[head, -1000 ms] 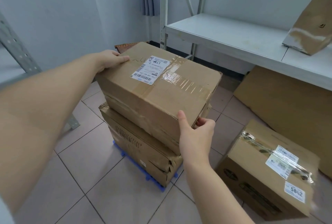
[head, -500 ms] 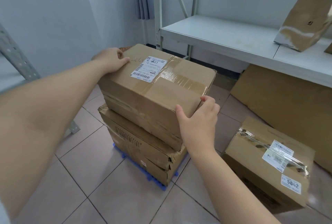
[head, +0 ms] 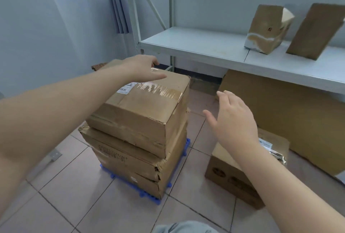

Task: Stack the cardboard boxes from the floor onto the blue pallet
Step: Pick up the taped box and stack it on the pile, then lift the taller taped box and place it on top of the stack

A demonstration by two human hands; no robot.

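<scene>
A taped cardboard box with a white label (head: 141, 113) lies on top of a dented lower box (head: 130, 159). Both stand on the small blue pallet (head: 187, 145), whose edges show under them. My left hand (head: 141, 68) hovers flat over the far left corner of the top box, fingers spread, perhaps just touching it. My right hand (head: 231, 118) is open in the air to the right of the stack, clear of it. Another cardboard box (head: 227, 174) with labels sits on the tiled floor at the right, partly hidden by my right forearm.
A white metal shelf (head: 214, 49) runs along the back right with two tilted cardboard pieces (head: 267, 29) on it. A large flat cardboard sheet (head: 291, 113) leans below it. A grey shelf upright's foot (head: 55, 155) meets the floor at left. A curtain (head: 115, 2) hangs behind.
Both hands have let go of the top box, which now rests on the stack. My right hand has pulled away to the right and my left hand has lifted over the box.
</scene>
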